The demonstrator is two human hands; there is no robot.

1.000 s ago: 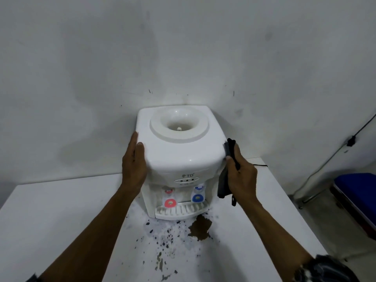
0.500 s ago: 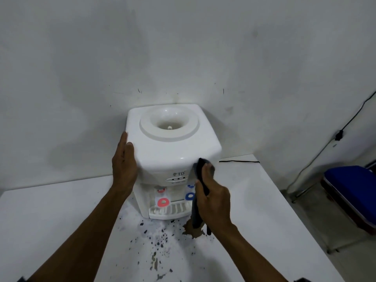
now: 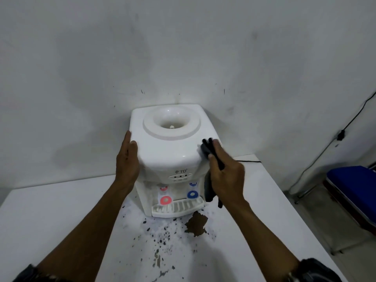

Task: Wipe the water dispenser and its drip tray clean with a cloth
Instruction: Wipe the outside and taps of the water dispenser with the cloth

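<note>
A dark cloth (image 3: 208, 150) is gripped in the right hand (image 3: 225, 178) and pressed against the dispenser's (image 3: 168, 151) front right corner. The left hand (image 3: 127, 161) is laid flat, fingers straight, on its left side. The tray (image 3: 177, 208) sits below on the table (image 3: 61, 210).

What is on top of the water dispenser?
The dispenser has an open round well on top, with a small pale nub at its centre and no bottle. The right hand holds a dark cloth against the front right corner; the surface beneath the cloth is covered.
</note>
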